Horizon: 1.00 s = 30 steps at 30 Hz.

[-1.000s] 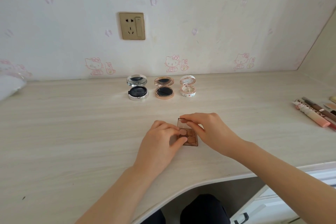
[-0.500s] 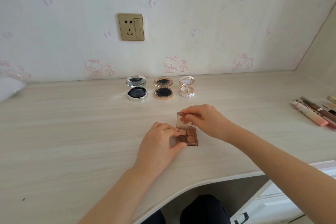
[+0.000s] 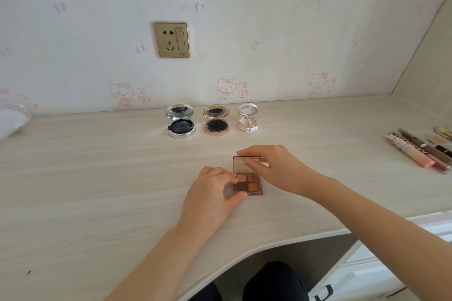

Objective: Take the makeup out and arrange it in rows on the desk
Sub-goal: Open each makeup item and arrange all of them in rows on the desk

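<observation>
Since a second ago the tinted clear lid (image 3: 241, 165) of the small square brown eyeshadow palette (image 3: 252, 184) has swung up from low over the pans to roughly upright, and the right hand (image 3: 276, 168) has risen with it.

Biggest first: the pale wood-grain desk (image 3: 97, 178) carries everything. The left hand (image 3: 212, 193) sits a little in from the middle of the front edge, thumb and fingers pinching the palette's base on its left side. The right hand pinches the lid's top edge from the right.

Along the back edge there's a row of three open round compacts: a silver one (image 3: 181, 124), a gold one (image 3: 216, 123) and a white flowery one (image 3: 247, 120). A bunch of pink and brown makeup tubes (image 3: 415, 154) lies at the right edge.

The palette sits flat between both hands, well in front of that row. It's near enough square, so there's no real long axis. The hinge runs side to side, parallel to the back edge, and the pans face up with the lid opening toward the person.

My guess is it goes next to the white compact or starts a second row. Either spot is away toward the back edge, and the right hand is nearer.
</observation>
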Tool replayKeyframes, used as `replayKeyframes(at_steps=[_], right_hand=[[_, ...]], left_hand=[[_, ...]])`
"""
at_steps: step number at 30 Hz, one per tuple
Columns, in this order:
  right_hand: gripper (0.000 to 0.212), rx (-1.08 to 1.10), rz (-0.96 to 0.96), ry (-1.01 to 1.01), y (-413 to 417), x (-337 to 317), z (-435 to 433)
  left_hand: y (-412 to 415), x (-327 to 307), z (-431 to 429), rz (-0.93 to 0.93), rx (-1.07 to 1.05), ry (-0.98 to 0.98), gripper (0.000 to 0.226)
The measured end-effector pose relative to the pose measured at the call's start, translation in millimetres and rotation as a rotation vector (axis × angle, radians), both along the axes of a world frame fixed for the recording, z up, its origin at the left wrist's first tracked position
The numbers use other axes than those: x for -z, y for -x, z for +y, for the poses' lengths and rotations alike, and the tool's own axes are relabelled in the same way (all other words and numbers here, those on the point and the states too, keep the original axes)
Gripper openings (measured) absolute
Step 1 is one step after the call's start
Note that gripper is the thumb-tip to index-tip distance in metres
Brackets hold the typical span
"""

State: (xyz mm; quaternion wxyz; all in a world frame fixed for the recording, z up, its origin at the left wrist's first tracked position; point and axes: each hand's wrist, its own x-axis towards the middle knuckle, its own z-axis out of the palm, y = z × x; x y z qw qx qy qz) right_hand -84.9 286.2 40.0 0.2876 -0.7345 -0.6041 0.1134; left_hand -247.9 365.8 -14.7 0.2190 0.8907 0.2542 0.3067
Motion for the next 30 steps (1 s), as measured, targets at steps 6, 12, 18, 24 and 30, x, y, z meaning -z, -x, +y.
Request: replayKeyframes(at_steps=[6, 12, 18, 24, 30], right_hand=[[0.045, 0.276, 0.009, -0.166, 15, 23, -36], [0.048, 0.278, -0.077, -0.062, 31, 51, -52], [0.048, 0.195, -0.165, -0.05, 29, 50, -42], [0.045, 0.138, -0.151, -0.044, 27, 44, -22], [0.039, 0.087, -0.144, -0.062, 38, 42, 19]], left_hand=[[1, 0, -2, -0.001, 0.01, -0.015, 0.029], [1, 1, -2, -0.009, -0.007, -0.039, 0.029], [2, -3, 5, 0.063, 0.008, -0.019, 0.029], [6, -7, 24, 0.174, 0.011, -0.065, 0.031], [26, -9, 59, 0.19, -0.04, -0.022, 0.031]])
